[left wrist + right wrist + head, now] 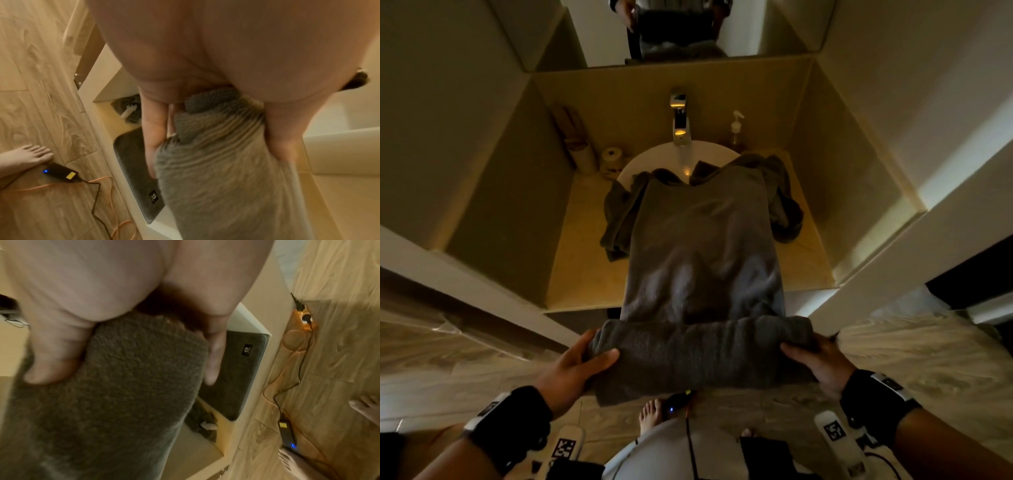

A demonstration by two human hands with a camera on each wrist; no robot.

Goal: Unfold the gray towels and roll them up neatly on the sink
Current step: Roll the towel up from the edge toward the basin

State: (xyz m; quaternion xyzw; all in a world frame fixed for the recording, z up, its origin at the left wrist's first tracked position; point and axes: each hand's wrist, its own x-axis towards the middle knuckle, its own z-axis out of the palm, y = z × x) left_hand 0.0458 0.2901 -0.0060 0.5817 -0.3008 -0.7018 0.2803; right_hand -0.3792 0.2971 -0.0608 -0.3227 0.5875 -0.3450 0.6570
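Observation:
A gray towel [702, 246] lies spread lengthwise over the sink [654, 156] and counter, its near end turned into a thick roll [698, 346] hanging off the counter's front edge. My left hand [582, 359] grips the roll's left end [216, 155], thumb on top and fingers underneath. My right hand [815, 359] grips the right end [123, 369] the same way. More gray towels lie bunched beneath, one [616, 219] at the left and one [784, 202] at the right of the basin.
A chrome faucet [679, 118] stands behind the basin, a soap pump bottle [737, 128] to its right, paper rolls [613, 157] to its left. Walls close both sides. Below are a dark mat [135, 170] on a shelf, a power adapter [61, 173] with cables, and my bare feet [650, 416].

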